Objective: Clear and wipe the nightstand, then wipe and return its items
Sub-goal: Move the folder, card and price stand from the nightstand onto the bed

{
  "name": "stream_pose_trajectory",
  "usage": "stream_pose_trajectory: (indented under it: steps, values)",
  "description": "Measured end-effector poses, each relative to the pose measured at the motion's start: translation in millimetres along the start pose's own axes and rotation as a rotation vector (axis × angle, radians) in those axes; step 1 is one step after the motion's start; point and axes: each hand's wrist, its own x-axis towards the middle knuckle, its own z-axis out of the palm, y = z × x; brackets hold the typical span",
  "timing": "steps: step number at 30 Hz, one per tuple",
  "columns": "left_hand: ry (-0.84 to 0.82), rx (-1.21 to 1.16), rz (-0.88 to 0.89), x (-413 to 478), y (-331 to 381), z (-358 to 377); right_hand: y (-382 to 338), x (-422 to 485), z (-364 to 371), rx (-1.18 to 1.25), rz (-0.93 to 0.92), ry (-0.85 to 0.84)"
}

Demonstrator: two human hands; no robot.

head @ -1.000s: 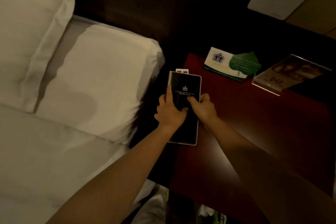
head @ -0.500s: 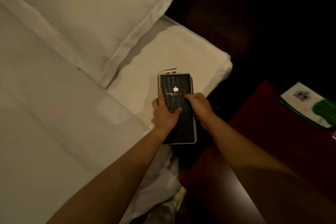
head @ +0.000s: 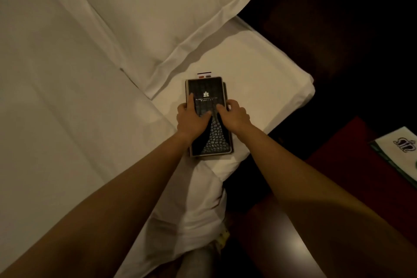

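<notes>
A black textured hotel folder (head: 206, 90) with a crown logo lies over the corner of the white bed (head: 259, 70). A small white card (head: 204, 74) with a red and a blue mark sticks out past its far edge. My left hand (head: 191, 119) grips the folder's left side, thumb on the cover. My right hand (head: 233, 115) grips its right side. The dark red nightstand (head: 343, 165) sits at the lower right, apart from the folder.
A large white pillow (head: 158, 7) lies on the bed just beyond the folder. A white and green leaflet (head: 399, 149) rests at the nightstand's right edge. A dark headboard fills the upper right. Loose bedding hangs down between the bed and the nightstand.
Both hands carried the folder left, off the nightstand and onto the bed corner. The view swung left, so most nightstand items left the frame.
</notes>
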Motion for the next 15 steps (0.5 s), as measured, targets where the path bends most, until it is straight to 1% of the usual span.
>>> stream_pose_trajectory:
  steps: [2, 5, 6, 10, 15]
  values:
    - [0.019, 0.087, 0.031, -4.5, 2.1, 1.2, 6.9, -6.8, -6.6, -0.083, -0.044, 0.04]
    - [0.119, 0.288, 0.136, -15.6, 12.1, 7.3, 20.1, -17.0, -25.4, -0.215, -0.1, 0.125]
    - [0.129, 0.34, 0.184, -21.2, 18.7, 12.9, 26.9, -21.6, -35.8, -0.253, -0.099, 0.161]
    - [0.086, 0.486, 0.402, -44.8, 46.3, 51.1, 58.8, -41.8, -83.1, -0.348, -0.059, 0.324]
    - [-0.027, 0.519, 0.552, -75.9, 75.6, 108.4, 115.9, -74.1, -138.3, -0.41, 0.043, 0.426]
